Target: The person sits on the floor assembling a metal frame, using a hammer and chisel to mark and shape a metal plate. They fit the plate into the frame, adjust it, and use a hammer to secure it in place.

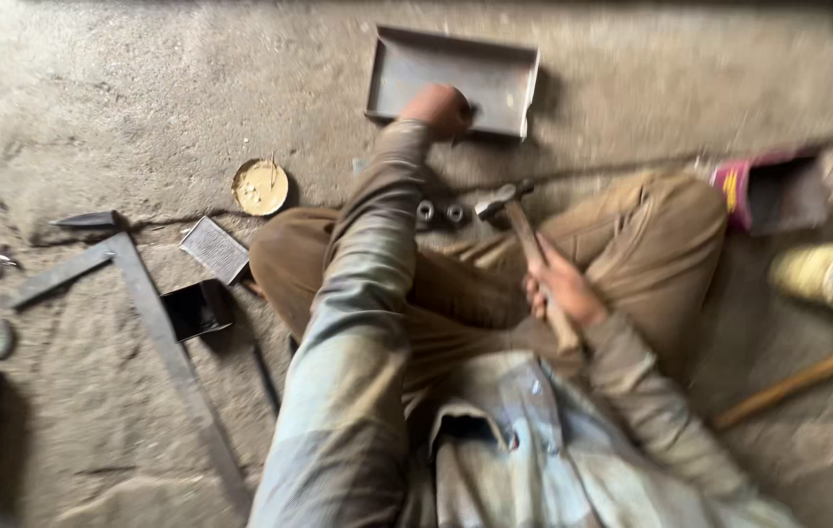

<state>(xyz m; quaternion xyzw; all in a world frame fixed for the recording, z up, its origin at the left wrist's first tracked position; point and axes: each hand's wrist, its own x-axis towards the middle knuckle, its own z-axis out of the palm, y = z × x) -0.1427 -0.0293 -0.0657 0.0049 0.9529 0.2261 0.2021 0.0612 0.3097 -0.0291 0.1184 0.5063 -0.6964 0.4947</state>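
Head view: left hand (439, 108) stretched forward, fingers curled onto near edge of metal tray (495, 61) flat on floor (94, 98), seemingly steadying it. Right hand (560, 290) wrapped tight round hammer (526, 230) handle, head just beyond, over crossed legs.

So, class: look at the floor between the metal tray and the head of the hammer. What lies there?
In the head view, two small metal ring-shaped pieces lie side by side between the metal tray and the hammer head, on bare concrete.

Faded pale blue-grey plaid shirt, long sleeves to the wrists, open chest pocket, brown trousers, bare left hand (439, 108), bare right hand (561, 288)
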